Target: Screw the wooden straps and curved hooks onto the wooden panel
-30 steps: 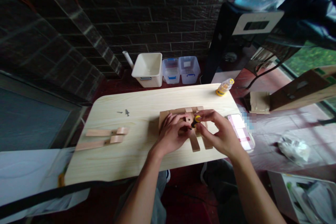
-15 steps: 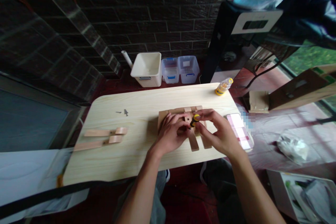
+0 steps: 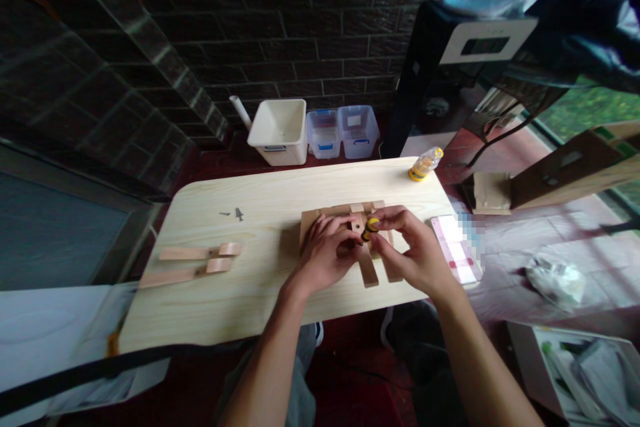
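A short yellow-and-black screwdriver is pinched between the thumb and fingers of my right hand. Its tip points down and left at a wooden piece with a dark hole. My left hand rests on a cardboard box, thumb and index finger closed together by the screwdriver's tip; whatever they pinch is too small to make out. Two wooden strips, a nearer one and another to its right, stick out from the box toward me. Small wooden blocks lie at their far ends.
On the table's left lie two more wooden strips with blocks, and dark screws behind them. A clear bottle with yellow ends stands at the far right corner, a phone at the right edge. Plastic bins stand beyond the table.
Both hands and the screwdriver stay almost in place; the screwdriver may have turned slightly. The whole view has shifted a little.
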`<control>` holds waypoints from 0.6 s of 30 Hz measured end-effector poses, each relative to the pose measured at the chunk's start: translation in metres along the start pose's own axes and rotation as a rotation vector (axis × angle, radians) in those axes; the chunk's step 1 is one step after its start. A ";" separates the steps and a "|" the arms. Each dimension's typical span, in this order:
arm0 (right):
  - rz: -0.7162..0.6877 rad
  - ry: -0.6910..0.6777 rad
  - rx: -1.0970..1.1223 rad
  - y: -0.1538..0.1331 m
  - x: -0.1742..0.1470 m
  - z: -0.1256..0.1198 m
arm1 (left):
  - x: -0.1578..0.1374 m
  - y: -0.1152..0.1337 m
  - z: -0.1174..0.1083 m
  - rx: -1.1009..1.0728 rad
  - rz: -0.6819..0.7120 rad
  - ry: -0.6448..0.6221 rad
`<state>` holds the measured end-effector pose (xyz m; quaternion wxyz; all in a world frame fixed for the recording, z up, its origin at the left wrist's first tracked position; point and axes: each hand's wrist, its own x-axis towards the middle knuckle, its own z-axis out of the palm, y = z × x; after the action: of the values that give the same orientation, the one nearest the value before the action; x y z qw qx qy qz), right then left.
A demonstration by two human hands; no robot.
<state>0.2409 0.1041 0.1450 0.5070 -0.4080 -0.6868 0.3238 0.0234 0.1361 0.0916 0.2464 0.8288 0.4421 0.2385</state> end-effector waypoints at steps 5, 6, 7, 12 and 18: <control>-0.018 -0.007 -0.029 -0.007 0.001 -0.001 | 0.001 0.002 -0.002 -0.004 -0.005 -0.013; -0.017 -0.015 -0.033 -0.009 0.001 -0.002 | 0.001 0.003 -0.003 -0.006 -0.008 -0.015; -0.015 -0.022 -0.035 -0.010 0.001 -0.002 | 0.001 0.003 -0.003 -0.010 -0.011 -0.017; 0.001 -0.024 -0.032 -0.008 0.000 -0.001 | 0.001 0.006 -0.005 -0.026 -0.052 -0.039; -0.009 0.018 -0.014 -0.001 0.001 0.002 | 0.001 0.005 -0.004 -0.015 -0.041 -0.038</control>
<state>0.2383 0.1045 0.1452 0.5116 -0.4114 -0.6862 0.3132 0.0243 0.1356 0.0977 0.2657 0.8222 0.4524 0.2207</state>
